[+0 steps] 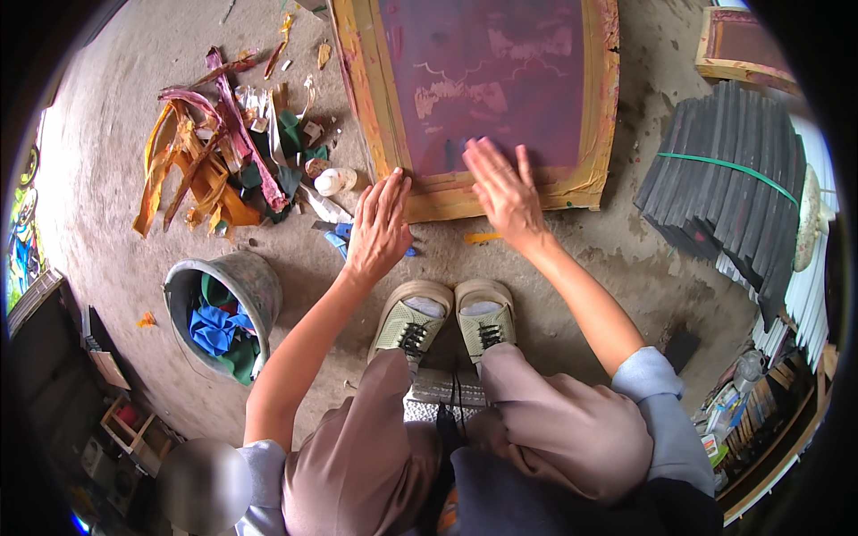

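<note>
A printing screen (500,107) with purple mesh lies on the floor ahead of my feet, its wooden frame covered with yellow-brown tape. My left hand (382,223) rests on the frame's near left corner, fingers stretched out and holding nothing. My right hand (503,192) lies flat over the near edge, its fingertips reaching onto the purple mesh, slightly smeared by motion. Just beside my left hand, a blue cutter-like tool (338,239) sits on the floor, partly hidden by that hand. A small white bottle (331,182) lies near the frame's left side.
Torn tape strips and scraps (219,147) are heaped at the left. A grey bucket (268,290) with blue and green cloth stands below them. At the right are a stack of dark slabs (724,170) bound with green string and another framed screen (746,45).
</note>
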`<action>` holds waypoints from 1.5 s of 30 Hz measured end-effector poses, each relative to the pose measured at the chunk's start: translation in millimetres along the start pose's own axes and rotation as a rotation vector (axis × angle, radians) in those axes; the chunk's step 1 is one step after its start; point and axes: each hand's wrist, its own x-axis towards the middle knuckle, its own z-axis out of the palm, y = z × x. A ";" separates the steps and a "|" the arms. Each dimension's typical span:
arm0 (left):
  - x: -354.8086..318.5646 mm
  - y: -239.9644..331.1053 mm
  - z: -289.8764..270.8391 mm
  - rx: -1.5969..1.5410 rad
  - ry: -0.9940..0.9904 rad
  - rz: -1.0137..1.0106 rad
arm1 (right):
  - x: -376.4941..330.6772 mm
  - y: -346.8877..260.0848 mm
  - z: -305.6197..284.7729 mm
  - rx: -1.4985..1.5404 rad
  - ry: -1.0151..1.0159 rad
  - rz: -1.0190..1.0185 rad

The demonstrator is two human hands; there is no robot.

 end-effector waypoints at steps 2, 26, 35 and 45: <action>-1.2 -0.1 0.4 -0.008 -0.023 -0.015 | -4.4 -1.5 9.5 0.116 0.021 0.057; -2.9 -0.7 0.3 -0.003 -0.022 -0.006 | 38.2 2.6 9.0 -0.021 -0.052 -0.301; -4.7 -4.9 1.9 -0.032 -0.004 0.011 | 29.5 -4.0 7.6 0.032 -0.065 -0.159; -1.1 -4.4 3.3 -0.067 0.027 0.020 | 28.8 -13.0 14.7 0.088 -0.123 -0.336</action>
